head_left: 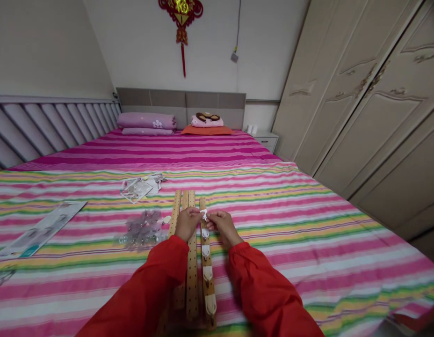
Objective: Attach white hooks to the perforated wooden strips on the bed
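My left hand [187, 223] and my right hand [222, 226] meet over the far end of a perforated wooden strip [209, 288], their fingertips pinching a small white plastic hook [204, 215] between them. Several white hooks [207, 274] sit in a row along that strip. Just left of it lie more pegged wooden strips [192, 262], partly hidden under my left hand and red sleeve [147, 290]. My right forearm is in a matching red sleeve.
All this lies on a bed with a pink striped sheet [290, 224]. Clear plastic pieces [141, 230], a plastic packet [141, 188] and a flat printed package [39, 229] lie left of the strips. Pillows [147, 120] lie at the far end; a wardrobe [371, 107] stands along the right.
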### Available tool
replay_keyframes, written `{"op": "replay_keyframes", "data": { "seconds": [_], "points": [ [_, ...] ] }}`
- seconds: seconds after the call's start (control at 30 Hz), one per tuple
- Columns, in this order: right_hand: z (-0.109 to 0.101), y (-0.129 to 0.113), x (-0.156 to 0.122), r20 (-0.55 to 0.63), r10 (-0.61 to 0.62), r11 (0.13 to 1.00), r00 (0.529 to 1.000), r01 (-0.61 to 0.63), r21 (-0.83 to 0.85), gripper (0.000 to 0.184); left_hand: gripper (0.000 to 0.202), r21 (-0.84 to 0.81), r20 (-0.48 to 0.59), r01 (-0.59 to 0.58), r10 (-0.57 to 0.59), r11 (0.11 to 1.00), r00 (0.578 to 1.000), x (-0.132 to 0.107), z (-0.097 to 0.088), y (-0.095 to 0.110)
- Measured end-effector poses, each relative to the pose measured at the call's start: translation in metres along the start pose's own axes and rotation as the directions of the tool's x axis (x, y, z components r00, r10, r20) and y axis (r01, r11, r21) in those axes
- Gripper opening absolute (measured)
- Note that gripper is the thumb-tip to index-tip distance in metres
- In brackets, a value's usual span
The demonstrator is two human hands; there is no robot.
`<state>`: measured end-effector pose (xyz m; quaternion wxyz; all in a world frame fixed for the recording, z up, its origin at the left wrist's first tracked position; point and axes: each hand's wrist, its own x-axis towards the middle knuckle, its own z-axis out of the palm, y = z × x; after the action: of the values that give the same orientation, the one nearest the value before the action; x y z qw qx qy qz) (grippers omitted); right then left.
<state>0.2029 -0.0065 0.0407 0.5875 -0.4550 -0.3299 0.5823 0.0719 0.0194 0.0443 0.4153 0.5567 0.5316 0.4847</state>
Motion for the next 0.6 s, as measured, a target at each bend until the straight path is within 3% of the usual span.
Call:
{"op": "replay_keyframes", "data": {
  "seconds": [0.13, 0.33, 0.6],
  "points": [
    [-0.004, 0.009, 0.008, -0.008, 0.007, 0.995, 1.000, -0.008, -0.104, 0.025, 0.025, 0.187, 0.052, -0.011, 0.002, 0.982, 0.999, 0.004, 0.003, -0.013],
    [-0.006, 0.018, 0.015, -0.056, -0.001, 0.981, 0.998, -0.009, -0.193, 0.026, 0.016, 0.475, 0.083, 0.002, -0.048, 0.880, 0.995, -0.001, 0.004, -0.010],
    [-0.005, 0.022, 0.021, -0.070, 0.062, 0.983, 0.996, -0.073, -0.168, 0.024, 0.021, 0.641, 0.138, -0.072, -0.022, 0.764, 0.990, -0.010, 0.006, -0.002]
  ]
}}
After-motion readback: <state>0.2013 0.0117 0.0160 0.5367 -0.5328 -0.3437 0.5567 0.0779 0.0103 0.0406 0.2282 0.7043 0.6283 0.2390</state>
